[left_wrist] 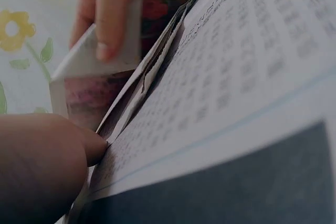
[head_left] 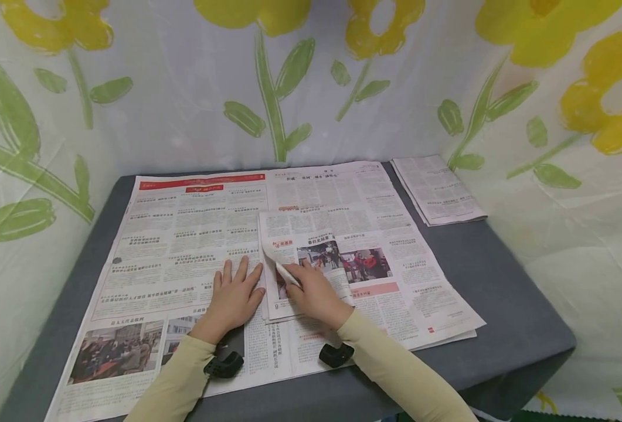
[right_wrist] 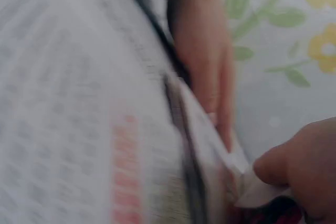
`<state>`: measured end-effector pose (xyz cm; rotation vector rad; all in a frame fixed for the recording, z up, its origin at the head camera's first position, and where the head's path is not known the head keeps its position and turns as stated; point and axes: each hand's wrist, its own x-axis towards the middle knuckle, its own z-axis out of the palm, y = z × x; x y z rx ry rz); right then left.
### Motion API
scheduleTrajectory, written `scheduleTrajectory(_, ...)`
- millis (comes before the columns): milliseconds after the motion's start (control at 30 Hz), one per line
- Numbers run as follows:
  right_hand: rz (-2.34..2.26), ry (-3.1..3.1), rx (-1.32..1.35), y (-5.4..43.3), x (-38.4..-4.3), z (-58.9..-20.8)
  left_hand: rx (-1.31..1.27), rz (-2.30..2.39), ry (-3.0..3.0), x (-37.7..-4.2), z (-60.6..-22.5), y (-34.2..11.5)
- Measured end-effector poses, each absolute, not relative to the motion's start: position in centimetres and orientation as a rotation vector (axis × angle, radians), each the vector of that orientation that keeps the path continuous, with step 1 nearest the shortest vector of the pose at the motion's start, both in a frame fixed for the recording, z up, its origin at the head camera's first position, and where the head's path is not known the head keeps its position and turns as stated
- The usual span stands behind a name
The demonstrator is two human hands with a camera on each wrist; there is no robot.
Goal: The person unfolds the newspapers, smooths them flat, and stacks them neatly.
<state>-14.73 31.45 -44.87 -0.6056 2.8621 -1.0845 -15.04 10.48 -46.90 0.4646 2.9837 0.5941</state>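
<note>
Your left hand: spread flat, open newspaper beneath; your right hand: pinching the lifted edge of a smaller folded newspaper atop the spread's right half; likely risk: tearing, from a hard tug

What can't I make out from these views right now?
- Head: body text on the wide, white paper newspaper, too small.
- Head: print beneath the bare right hand, hidden by it.
- Left wrist: rest of the bare left hand, cut off at left.
- Right wrist: red printed heading, blurred.
</note>
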Motion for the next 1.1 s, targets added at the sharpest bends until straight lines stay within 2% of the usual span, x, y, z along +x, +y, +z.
scheduleTrajectory(367, -1.953, 2.502, -0.012, 36.0, -15.8, -41.9, 0.460, 0.629, 2.973, -15.2, -47.1, 10.4)
scheduleTrajectory(500, -2.208, 2.275, 0.115, 38.6, -15.9, -41.3, 0.458, 0.628, 2.972, -15.2, -47.1, 10.4)
scheduleTrajectory(833, -2.353, 2.025, 0.311, 44.5, -14.8, -40.9, 0.460, 0.622, 2.980, -15.2, -47.3, 10.4)
scheduleTrajectory(1100, -2.608, 1.703, 0.327, 47.1, -14.0, -42.0, 0.434, 0.613, 2.960, -15.2, -47.0, 10.5)
